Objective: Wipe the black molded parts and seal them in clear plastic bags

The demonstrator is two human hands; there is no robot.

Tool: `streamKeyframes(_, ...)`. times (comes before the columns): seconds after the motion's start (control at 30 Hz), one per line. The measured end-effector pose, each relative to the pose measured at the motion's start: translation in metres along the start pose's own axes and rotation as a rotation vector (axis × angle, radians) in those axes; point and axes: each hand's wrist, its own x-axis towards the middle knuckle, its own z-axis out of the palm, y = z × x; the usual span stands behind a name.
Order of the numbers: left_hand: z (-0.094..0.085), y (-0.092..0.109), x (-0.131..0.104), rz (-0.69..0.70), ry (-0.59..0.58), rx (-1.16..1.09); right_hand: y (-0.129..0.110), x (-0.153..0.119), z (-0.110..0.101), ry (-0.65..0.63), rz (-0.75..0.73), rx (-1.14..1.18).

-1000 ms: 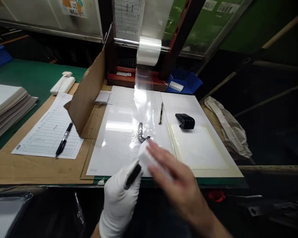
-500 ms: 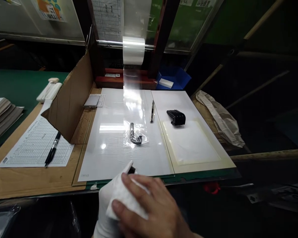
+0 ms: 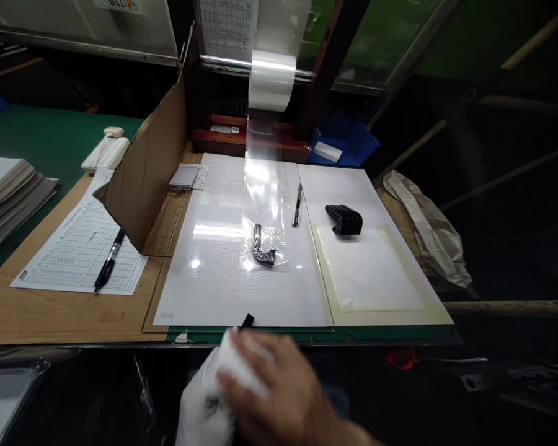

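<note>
White cotton-like fabric covers the left hand (image 3: 202, 399), a gloved hand low at the near edge of a workbench, below the middle of the view. The right hand (image 3: 283, 384), bare and slightly blurred, lies over it, fingers bent and pressing a folded white wipe (image 3: 242, 367) against the glove. A small black part (image 3: 247, 321) pokes out above both hands, its tip near the bench edge. The left fingers appear closed around its hidden end, though the wipe and right hand cover them, so the exact grip cannot be told.

Taking the hands as the clock's centre: at 12 o'clock, a dark, shiny bent part (image 3: 263, 249) lies in clear plastic film, which runs down from a film roll (image 3: 273, 80) farther out in the same direction. Just past 12, a utility knife (image 3: 297, 207) lies beside the film. At 1 o'clock sits a glossy black curved part (image 3: 346, 221) on white sheeting. At 10 o'clock, a black pen (image 3: 108, 266) rests on a printed form (image 3: 81, 248).

The step in hand looks like wiping the small black part. Another stroke would call for a steady left hold and even pressure from the right fingers.
</note>
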Motion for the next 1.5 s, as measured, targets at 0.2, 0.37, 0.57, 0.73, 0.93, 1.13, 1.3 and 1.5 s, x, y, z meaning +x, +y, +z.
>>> streamKeyframes(0.2,-0.001,-0.022,-0.005,0.085,-0.014,0.044,0.010,-0.001,0.008,-0.021,-0.099,0.027)
streamKeyframes(0.37,0.001,-0.017,0.002,0.093,0.010,0.046,0.016,0.000,0.012,-0.067,-0.050,-0.005)
streamKeyframes(0.57,0.002,-0.015,0.004,0.076,0.011,-0.011,0.019,0.003,0.012,-0.085,0.016,-0.031)
streamKeyframes(0.73,0.001,-0.018,0.003,0.055,0.015,-0.045,0.020,0.004,0.011,-0.097,0.009,-0.009)
streamKeyframes(0.93,0.001,-0.013,0.008,0.183,0.019,0.013,0.021,0.007,0.009,-0.115,-0.003,0.018)
streamKeyframes(1.13,-0.002,-0.018,0.007,0.141,-0.003,0.046,0.021,0.007,0.010,-0.114,0.027,0.022)
streamKeyframes(1.3,-0.001,-0.022,0.007,0.167,0.004,0.021,0.025,0.006,0.008,-0.128,0.153,0.005)
streamKeyframes(1.5,-0.002,-0.031,0.009,0.050,0.000,0.006,0.020,0.004,0.009,-0.138,0.230,0.016)
